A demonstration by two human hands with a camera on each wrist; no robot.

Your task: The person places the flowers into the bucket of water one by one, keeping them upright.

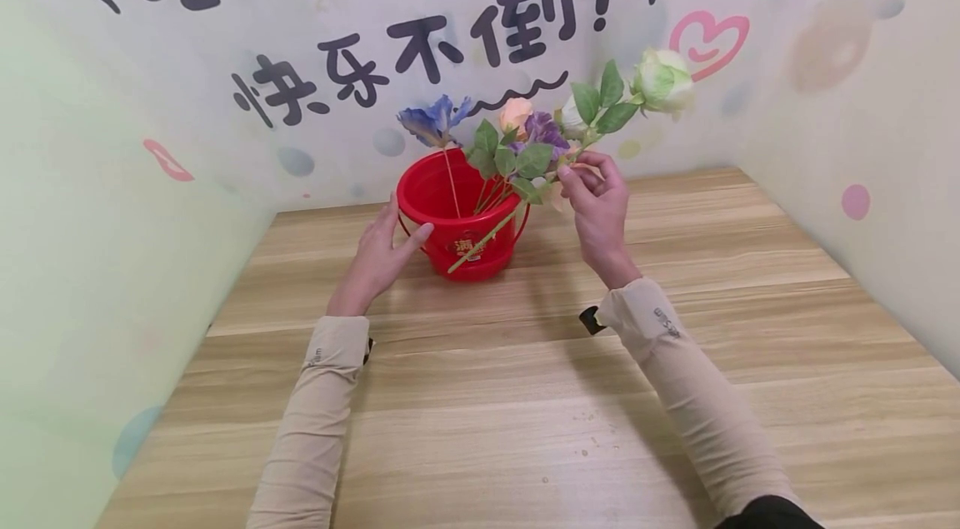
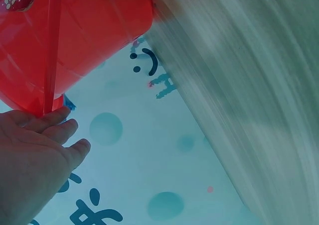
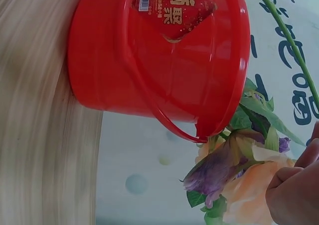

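A red bucket [image 1: 480, 250] stands upright on the table, its handle hanging down at the front. Inside it are artificial flowers: a blue iris [image 1: 437, 122], a peach rose [image 1: 516, 114] and purple blooms [image 1: 545, 132] among green leaves. My right hand [image 1: 606, 212] pinches the stem of a pale green-white rose [image 1: 663, 82] at the bucket's right. That rose's head points up to the right, and its stem [image 3: 286, 33] slants down across the bucket's front, outside the rim. With fingers extended, my left hand [image 1: 377, 254] touches the bucket's left side near the rim.
The wood-grain table [image 1: 480, 396] runs to a corner of printed walls close behind the bucket. Black lettering [image 1: 423, 46] and a pink heart [image 1: 708, 42] decorate the back wall. Another wall [image 1: 862, 96] borders the table on the right.
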